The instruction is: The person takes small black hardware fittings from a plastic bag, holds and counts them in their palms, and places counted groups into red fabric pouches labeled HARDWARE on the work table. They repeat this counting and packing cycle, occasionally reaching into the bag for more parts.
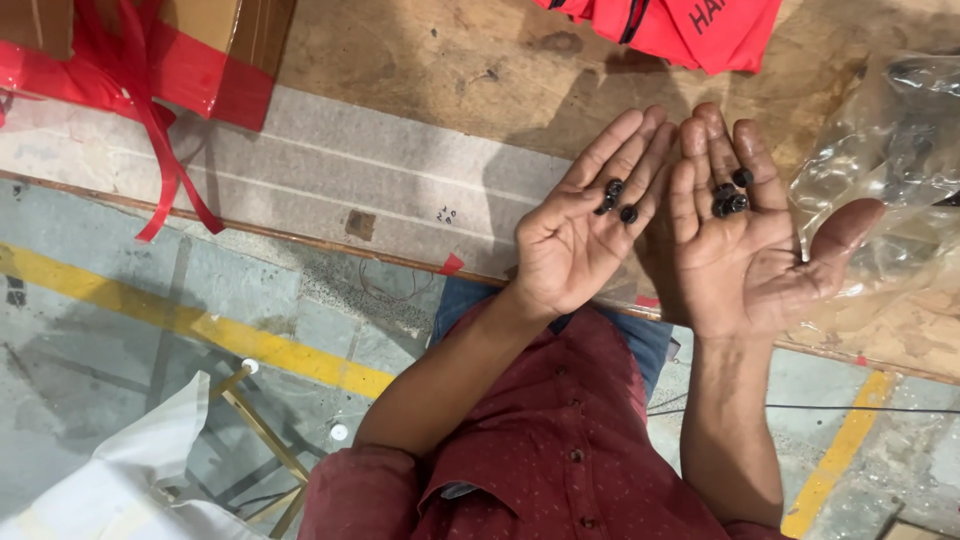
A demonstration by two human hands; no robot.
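Both hands are held open and palm-up, side by side, right of centre in the frame. The left hand (580, 230) is spread flat, with a few small black round screw-like parts (615, 198) resting loose on its fingers. The right hand (750, 235) is likewise spread, thumb out toward the right, and a second small cluster of the same black parts (730, 195) lies at the base of its fingers. Nothing is pinched or gripped; the pieces are simply carried on the open fingers. Judging by this, the parts have been gathered and split between the two hands, and none can be seen set down on the surface, so whatever placing or sorting is meant appears yet to be done. Beneath the hands a worn wooden worktable (450, 60) is seen, with a pale grey ribbed sheet (330, 170) laid along its near edge. At the right edge of the frame a crumpled clear plastic bag (890, 140) lies just beside the right hand. A folded red fabric item (680, 25) is seen at the top, and a cardboard box bound in red tape (150, 50) at the upper left. Below, a maroon buttoned shirt (540, 450) and a grey floor with a yellow line (200, 325) are visible.
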